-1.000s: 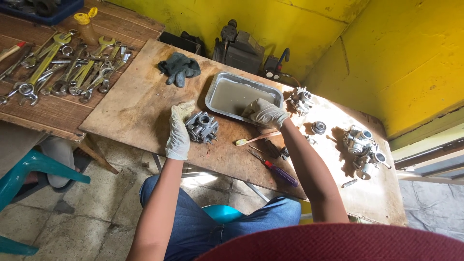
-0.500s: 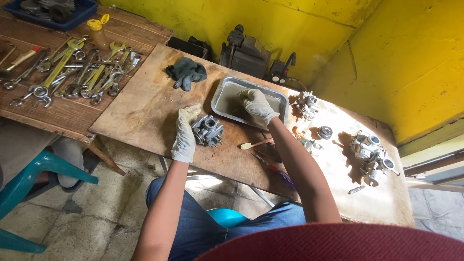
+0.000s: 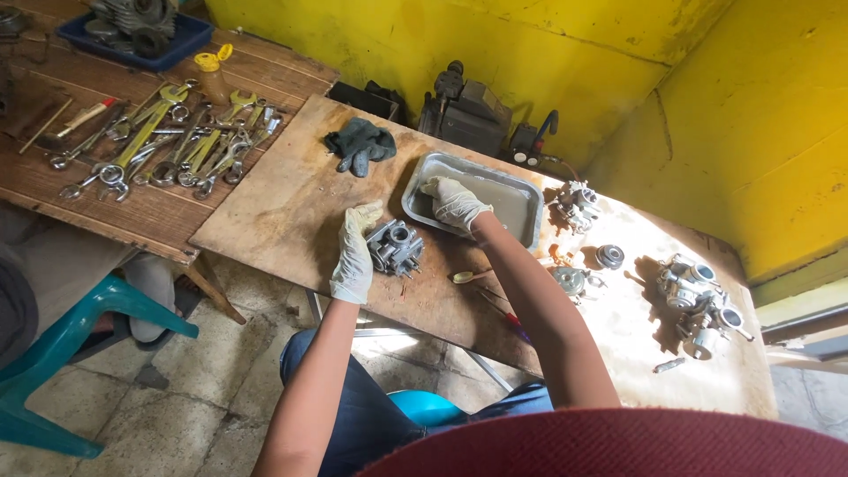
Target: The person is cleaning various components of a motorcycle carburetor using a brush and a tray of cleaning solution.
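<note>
From the head camera, the gloved left hand (image 3: 355,256) rests its fingers against a grey carburettor body (image 3: 395,246) on the plywood board (image 3: 283,208), not closed around it. The gloved right hand (image 3: 454,202) sits inside the metal tray (image 3: 517,199), fingers loosely curled; whether it holds anything cannot be told.

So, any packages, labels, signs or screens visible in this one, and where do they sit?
No signs, screens or readable labels show.
Bottle: far end of the plank table, beside the wrenches; brownish body, yellow cap.
Blue tray: top left corner, rectangular, holding dark metal parts.
Metal tray: on the plywood board, rectangular, grey; the gloved right hand rests inside it.
</note>
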